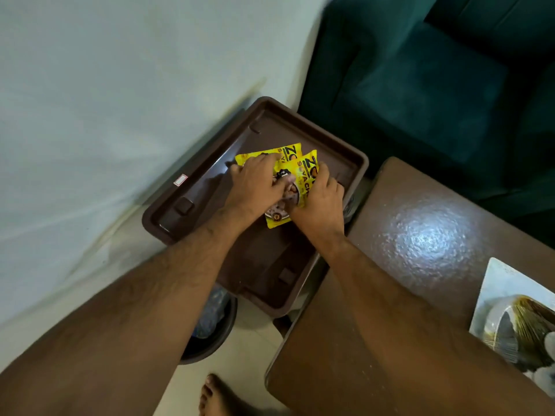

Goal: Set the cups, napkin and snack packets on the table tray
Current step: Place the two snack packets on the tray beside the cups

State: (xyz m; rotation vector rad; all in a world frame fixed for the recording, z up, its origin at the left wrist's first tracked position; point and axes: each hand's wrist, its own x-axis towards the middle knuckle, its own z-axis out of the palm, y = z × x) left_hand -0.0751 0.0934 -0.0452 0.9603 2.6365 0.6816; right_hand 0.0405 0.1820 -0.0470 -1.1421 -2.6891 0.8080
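Two yellow snack packets lie overlapping inside the brown plastic tray (pixel 180 202). The far packet (pixel 288 150) pokes out from under my left hand (pixel 255 183), whose fingers curl over it and onto the near packet (pixel 304 172). My right hand (pixel 321 199) grips the near packet's right edge. The near packet's lower end (pixel 276 219) shows between my wrists. No cups or napkin are in view.
The tray sits against a white wall (pixel 120 100). A brown table (pixel 420 235) stands to its right with a white plate holding a wrapped item (pixel 516 319). A dark green sofa (pixel 435 85) fills the back right. A dark bin (pixel 210 325) and my bare foot (pixel 213 394) are below.
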